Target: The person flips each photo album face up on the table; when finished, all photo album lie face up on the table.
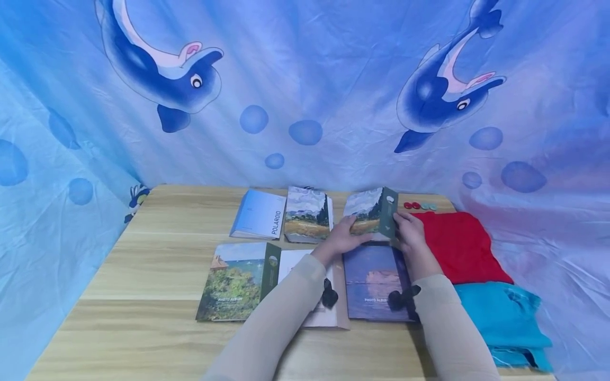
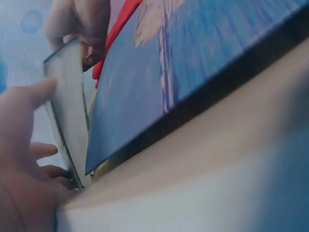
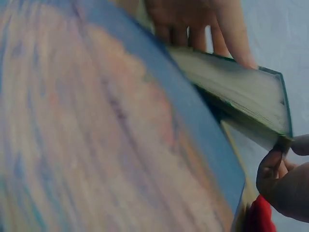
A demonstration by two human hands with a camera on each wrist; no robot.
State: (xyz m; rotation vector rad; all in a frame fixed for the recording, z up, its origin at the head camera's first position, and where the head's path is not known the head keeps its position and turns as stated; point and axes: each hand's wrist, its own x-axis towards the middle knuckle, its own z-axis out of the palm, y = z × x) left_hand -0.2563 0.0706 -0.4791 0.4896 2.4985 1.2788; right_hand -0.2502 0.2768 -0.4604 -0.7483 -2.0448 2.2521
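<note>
Sleeves [image 1: 274, 323] nearest cam; L hand [image 1: 341, 238] grips lower-L corner, R hand [image 1: 412, 232] pinches R edge of landscape-cover album [image 1: 368, 209], nr far edge of surface [image 1: 111, 296], R of ctr. Prob. stiff, lightish, slick; hold by opp. edges.

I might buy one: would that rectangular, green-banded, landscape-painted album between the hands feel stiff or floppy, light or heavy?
The album is probably stiff, as it shows no visible sag. Its thick page block suggests some weight for its size. Boxy and flat-sided, it likely won't roll.

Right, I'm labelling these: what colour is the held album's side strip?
The side strip is dark green with pale markings, clearest in the head view.
</note>
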